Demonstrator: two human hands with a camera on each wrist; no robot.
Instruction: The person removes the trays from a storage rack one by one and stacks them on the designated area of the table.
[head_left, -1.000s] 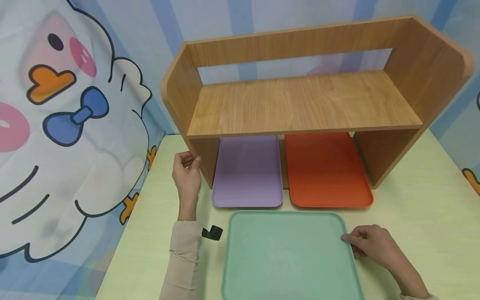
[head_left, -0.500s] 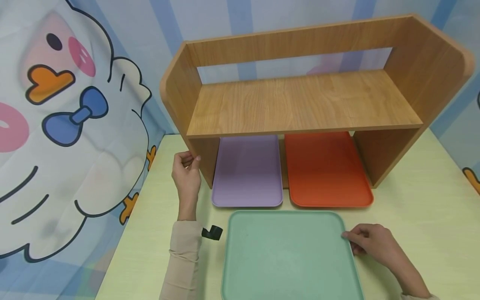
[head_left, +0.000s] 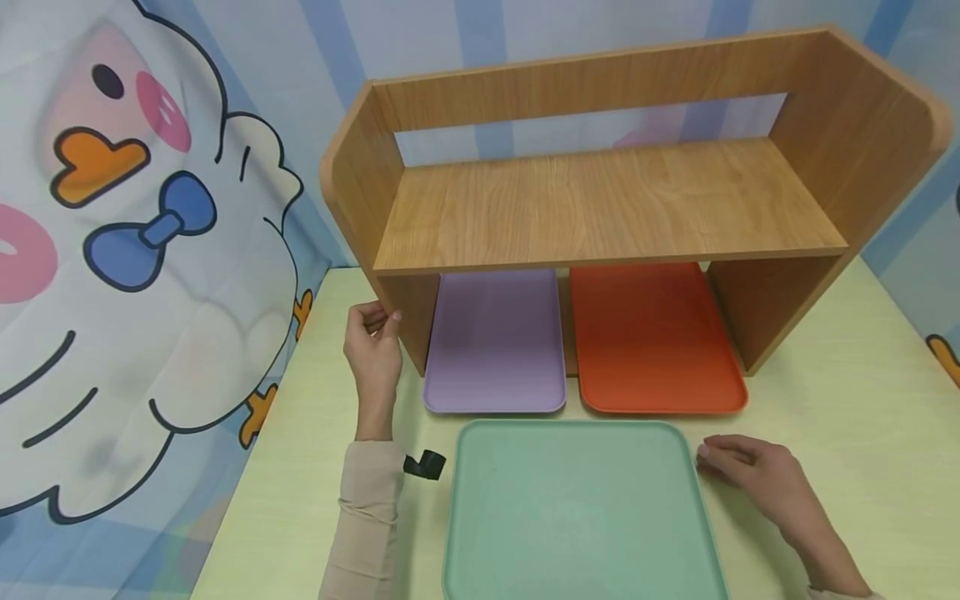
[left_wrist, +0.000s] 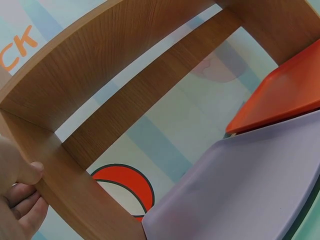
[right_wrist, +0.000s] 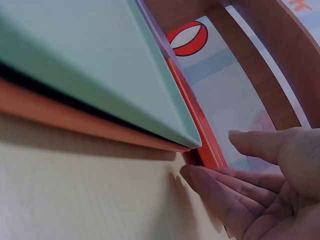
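At the left side panel of a wooden desktop shelf (head_left: 615, 204), my left hand (head_left: 373, 346) holds the panel's front edge between thumb and curled fingers. The left wrist view shows the thumb (left_wrist: 31, 172) laid against that edge. My right hand (head_left: 765, 483) is just off the right edge of a mint-green tray (head_left: 577, 508), with nothing in it. Thumb and fingers stand apart in the right wrist view. Beneath the green tray there, an orange tray edge (right_wrist: 100, 122) shows. A purple tray (head_left: 497, 350) and a red-orange tray (head_left: 660, 350) lie side by side under the shelf board, their front ends sticking out.
The pale table (head_left: 862, 400) carries the shelf and trays. Behind stands a blue-striped cloth backdrop (head_left: 525, 33), with a large cartoon bird (head_left: 150, 333) at the left. A black strap end (head_left: 425, 465) sticks out from the left sleeve (head_left: 367, 517).
My right hand has let go of the green tray's right edge and moved slightly right and away from it. The left hand and the trays have stayed in place.
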